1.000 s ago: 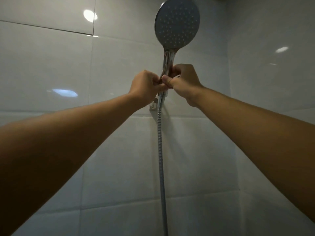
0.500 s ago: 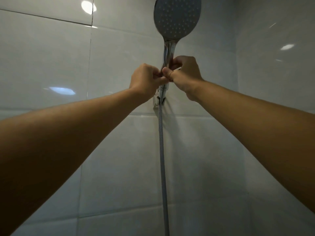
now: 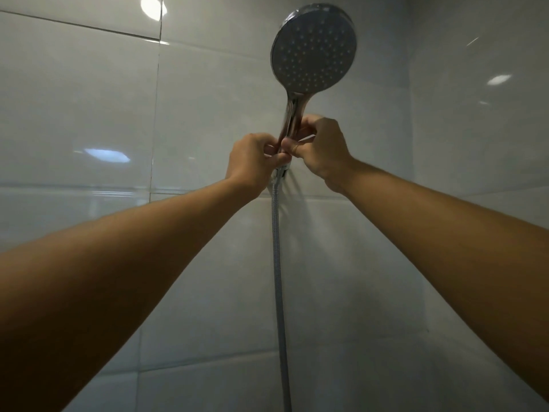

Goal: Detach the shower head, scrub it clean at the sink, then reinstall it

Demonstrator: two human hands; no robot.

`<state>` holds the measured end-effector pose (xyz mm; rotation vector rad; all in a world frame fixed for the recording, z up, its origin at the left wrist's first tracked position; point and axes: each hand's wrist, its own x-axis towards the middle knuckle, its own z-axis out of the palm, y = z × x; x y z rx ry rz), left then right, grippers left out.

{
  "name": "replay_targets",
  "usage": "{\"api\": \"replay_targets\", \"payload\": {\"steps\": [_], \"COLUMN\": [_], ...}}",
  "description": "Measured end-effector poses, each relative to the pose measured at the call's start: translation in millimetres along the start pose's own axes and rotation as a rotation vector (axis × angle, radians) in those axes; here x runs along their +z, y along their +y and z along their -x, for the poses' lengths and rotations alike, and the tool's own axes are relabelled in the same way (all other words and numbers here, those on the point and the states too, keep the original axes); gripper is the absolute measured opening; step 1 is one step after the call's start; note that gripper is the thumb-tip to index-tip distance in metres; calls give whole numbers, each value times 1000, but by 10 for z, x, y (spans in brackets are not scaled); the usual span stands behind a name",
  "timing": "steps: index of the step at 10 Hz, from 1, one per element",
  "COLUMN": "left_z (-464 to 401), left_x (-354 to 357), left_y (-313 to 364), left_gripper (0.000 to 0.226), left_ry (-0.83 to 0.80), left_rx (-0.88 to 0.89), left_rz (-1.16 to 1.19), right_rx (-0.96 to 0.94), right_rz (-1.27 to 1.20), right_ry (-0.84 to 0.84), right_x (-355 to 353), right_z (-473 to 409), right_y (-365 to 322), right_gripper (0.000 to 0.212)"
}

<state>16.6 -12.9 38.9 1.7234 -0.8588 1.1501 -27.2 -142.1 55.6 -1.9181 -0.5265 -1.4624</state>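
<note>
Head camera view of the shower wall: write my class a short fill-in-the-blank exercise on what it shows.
1. The round chrome shower head points its nozzle face toward the ____.
2. The ribbed metal hose hangs ____ from the handle's base.
3. The left hand and the right hand both grip the shower head's ____.
4. The wall behind is covered in glossy white ____.

Missing words: camera; straight down; handle; tiles

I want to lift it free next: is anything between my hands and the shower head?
Nothing visible: the left hand and right hand already grip the shower head low on its handle, above the hose.
</note>
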Motion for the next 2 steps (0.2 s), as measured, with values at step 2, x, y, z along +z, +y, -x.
{"api": "replay_targets", "payload": {"steps": [2], "left_z": [55], "left_x": [-34], "left_y": [84], "left_gripper": [27], "left_ry": [37], "left_rx": [-59], "left_rz": [-175], "right_rx": [55], "right_rz": [75], "right_ry": [-33], "right_x": [-70], "right_z": [49], "right_y": [-126], "right_gripper": [31]}}
